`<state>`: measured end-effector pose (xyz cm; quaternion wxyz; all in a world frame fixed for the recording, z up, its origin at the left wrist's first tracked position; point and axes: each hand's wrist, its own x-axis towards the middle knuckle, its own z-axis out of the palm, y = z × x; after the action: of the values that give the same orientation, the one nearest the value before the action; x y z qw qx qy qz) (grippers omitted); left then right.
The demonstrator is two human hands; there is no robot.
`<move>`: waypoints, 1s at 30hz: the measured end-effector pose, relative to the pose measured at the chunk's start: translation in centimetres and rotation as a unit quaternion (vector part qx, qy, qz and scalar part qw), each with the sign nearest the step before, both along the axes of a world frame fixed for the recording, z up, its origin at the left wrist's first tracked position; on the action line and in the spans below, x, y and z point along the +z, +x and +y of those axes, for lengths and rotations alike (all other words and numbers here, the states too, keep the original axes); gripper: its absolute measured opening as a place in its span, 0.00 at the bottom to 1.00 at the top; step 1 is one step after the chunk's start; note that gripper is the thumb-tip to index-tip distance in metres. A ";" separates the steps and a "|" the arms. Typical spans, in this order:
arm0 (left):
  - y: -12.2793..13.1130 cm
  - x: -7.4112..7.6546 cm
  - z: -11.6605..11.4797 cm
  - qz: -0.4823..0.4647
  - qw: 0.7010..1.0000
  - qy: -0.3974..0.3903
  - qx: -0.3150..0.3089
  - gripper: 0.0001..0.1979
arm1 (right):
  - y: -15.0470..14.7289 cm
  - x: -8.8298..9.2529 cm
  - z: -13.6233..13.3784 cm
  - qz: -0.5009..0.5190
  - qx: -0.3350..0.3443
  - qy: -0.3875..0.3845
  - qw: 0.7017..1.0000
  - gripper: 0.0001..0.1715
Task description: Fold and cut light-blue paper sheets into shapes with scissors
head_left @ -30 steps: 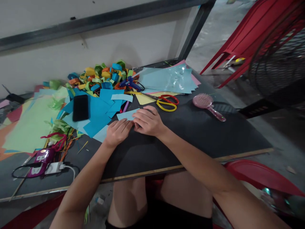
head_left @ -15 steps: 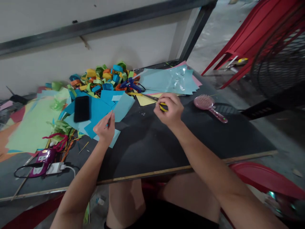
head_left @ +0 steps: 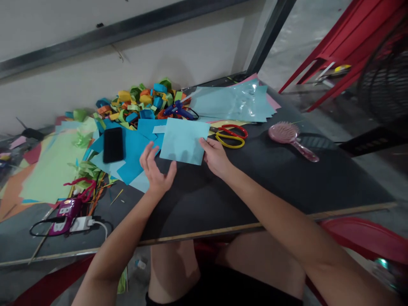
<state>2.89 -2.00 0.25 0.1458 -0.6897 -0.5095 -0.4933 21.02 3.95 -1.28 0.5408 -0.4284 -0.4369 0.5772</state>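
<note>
A light blue square of paper (head_left: pixel 184 140) is pinched at its right edge by my right hand (head_left: pixel 216 157), thumb on top. To the left of the paper, my left hand (head_left: pixel 157 172) is open, its fingers spread and apart from the sheet's lower left corner. Scissors (head_left: pixel 232 137) with one red and one yellow handle lie on the table just beyond my right hand; their blades are mostly hidden behind the paper. Darker blue sheets (head_left: pixel 132 146) lie flat beyond my left hand, with a black phone (head_left: pixel 113 145) on them.
A blue glue gun (head_left: pixel 180 111) lies beside a heap of coloured paper loops (head_left: pixel 140 102). A pink hairbrush (head_left: pixel 291 138) is on the right. Bagged light blue sheets (head_left: pixel 223 104) lie at the back. On the left are green sheets (head_left: pixel 51 170) and a purple power strip (head_left: pixel 65 214).
My right hand has let go of the scissors, which now lie on the table, and holds the light blue paper. My left hand has released the paper and opened.
</note>
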 end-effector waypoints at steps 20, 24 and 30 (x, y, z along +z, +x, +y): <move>0.0 -1.1 0.7 0.033 0.987 -0.108 -0.118 0.11 | 0.2 2.0 -2.3 -0.380 0.100 0.251 0.884 0.07; 0.4 -0.5 0.1 -0.009 0.982 -0.153 -0.111 0.11 | -0.2 1.6 -2.5 -0.395 0.054 0.286 0.871 0.05; 0.1 -1.3 0.7 -0.043 0.968 -0.223 -0.104 0.13 | -0.1 1.7 -2.2 -0.375 -0.014 0.347 0.859 0.11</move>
<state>3.01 -1.33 -1.09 -0.0857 -0.7322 -0.5381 -0.4087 20.91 1.73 0.45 0.4574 -0.4032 -0.7727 0.1763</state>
